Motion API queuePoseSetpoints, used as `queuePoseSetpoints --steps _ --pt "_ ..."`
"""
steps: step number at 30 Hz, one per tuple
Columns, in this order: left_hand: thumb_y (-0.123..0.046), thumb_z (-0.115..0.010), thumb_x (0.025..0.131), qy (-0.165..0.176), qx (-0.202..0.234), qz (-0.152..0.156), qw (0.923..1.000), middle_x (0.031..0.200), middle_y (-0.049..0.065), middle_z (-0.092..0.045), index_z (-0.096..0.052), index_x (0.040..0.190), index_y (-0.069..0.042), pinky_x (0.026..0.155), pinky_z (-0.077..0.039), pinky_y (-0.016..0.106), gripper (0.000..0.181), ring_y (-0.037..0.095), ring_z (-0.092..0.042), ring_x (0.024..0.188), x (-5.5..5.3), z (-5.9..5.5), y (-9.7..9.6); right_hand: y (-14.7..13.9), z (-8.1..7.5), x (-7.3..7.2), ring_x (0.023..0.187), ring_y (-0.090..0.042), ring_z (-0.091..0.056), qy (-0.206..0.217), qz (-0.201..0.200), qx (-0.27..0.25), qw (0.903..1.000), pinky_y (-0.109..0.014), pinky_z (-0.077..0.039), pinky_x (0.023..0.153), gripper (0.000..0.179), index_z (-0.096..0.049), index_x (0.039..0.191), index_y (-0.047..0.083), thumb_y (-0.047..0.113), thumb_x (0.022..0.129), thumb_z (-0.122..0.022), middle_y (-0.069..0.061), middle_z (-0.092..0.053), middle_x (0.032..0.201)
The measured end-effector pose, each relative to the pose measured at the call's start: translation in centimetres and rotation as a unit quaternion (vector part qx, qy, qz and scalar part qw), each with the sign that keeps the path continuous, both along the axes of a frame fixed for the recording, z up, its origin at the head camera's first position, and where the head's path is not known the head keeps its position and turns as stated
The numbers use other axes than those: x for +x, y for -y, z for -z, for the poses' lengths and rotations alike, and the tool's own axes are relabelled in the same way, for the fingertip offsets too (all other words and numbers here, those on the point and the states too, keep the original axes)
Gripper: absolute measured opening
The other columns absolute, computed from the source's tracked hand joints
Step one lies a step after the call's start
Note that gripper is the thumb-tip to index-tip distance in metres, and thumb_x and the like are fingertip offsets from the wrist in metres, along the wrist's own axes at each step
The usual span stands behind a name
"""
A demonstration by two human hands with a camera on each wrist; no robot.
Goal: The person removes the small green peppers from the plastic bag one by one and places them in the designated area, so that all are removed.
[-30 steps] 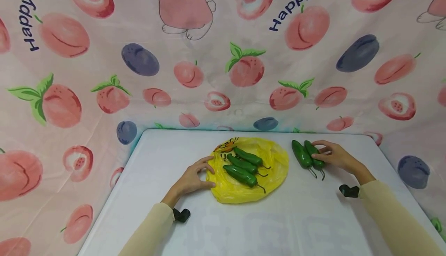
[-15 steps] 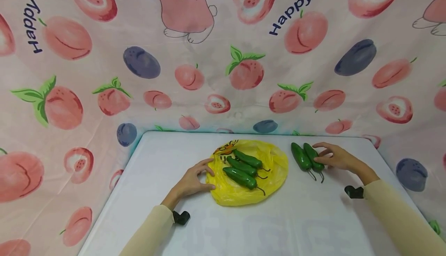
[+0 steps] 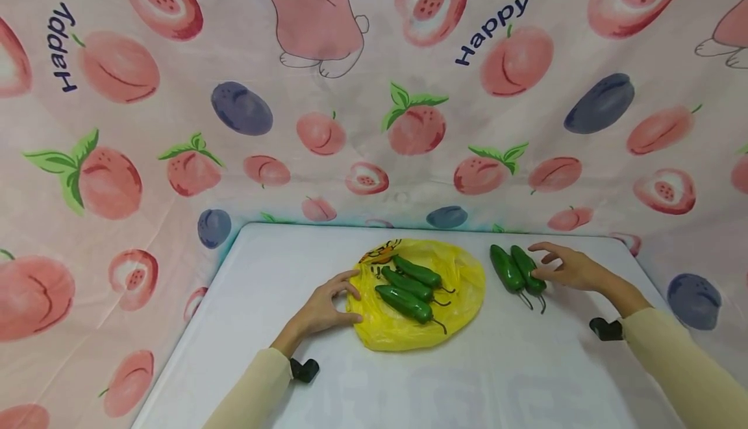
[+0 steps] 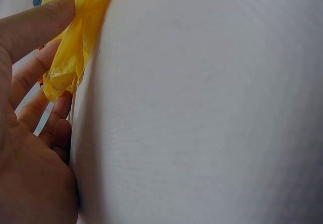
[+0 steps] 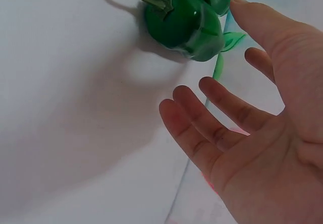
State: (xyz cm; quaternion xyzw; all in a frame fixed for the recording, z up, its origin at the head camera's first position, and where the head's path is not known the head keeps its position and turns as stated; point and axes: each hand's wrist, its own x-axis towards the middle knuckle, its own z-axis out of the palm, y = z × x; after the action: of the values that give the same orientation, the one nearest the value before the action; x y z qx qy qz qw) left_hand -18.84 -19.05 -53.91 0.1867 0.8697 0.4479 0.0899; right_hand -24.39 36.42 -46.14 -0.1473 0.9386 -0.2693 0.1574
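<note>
Your white table (image 3: 280, 260) stands against a peach-print curtain (image 3: 362, 111). Three green chili peppers (image 3: 407, 284) lie slantwise on the yellow plastic bag (image 3: 403, 338), stems pointing right and toward you. Right of it, a pair of chili peppers (image 3: 507, 269) points tips away, stems nearer you. Your left hand (image 3: 323, 306) curls round the bag's left edge; your right hand (image 3: 569, 270) spreads loosely beside the pair.

My head view looks forward and down; my wrist views, much closer, share its bag (image 4: 88, 24) (left) and peppers (image 5: 174, 27) (right).
</note>
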Motion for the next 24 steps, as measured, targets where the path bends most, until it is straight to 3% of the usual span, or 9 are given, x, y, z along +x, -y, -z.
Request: queuePoseSetpoints --steps 15,24 --pt "-0.034 -0.091 0.078 0.001 0.008 0.002 1.0000 0.160 -0.011 -0.040 -0.070 0.101 -0.031 0.123 -0.021 0.060 0.031 0.025 -0.028 0.153 -0.1 0.4 0.0 0.7 -2.0 1.1 0.105 -0.051 -0.065 -0.086 -0.022 -0.004 0.9960 -0.053 -0.062 0.073 0.064 -0.046 0.146 0.004 0.026 0.094 -0.077 -0.035 -0.056 0.131" --pt "-0.034 -0.091 0.078 -0.007 0.010 0.008 0.9999 0.160 -0.009 -0.041 -0.070 0.101 -0.028 0.123 -0.022 0.057 0.032 0.024 -0.029 0.153 -0.1 0.1 0.1 1.1 -2.7 1.1 0.108 -0.051 -0.064 -0.095 -0.021 0.006 0.9952 -0.054 -0.062 0.076 0.067 -0.046 0.148 0.004 0.029 0.094 -0.077 -0.033 -0.057 0.133"
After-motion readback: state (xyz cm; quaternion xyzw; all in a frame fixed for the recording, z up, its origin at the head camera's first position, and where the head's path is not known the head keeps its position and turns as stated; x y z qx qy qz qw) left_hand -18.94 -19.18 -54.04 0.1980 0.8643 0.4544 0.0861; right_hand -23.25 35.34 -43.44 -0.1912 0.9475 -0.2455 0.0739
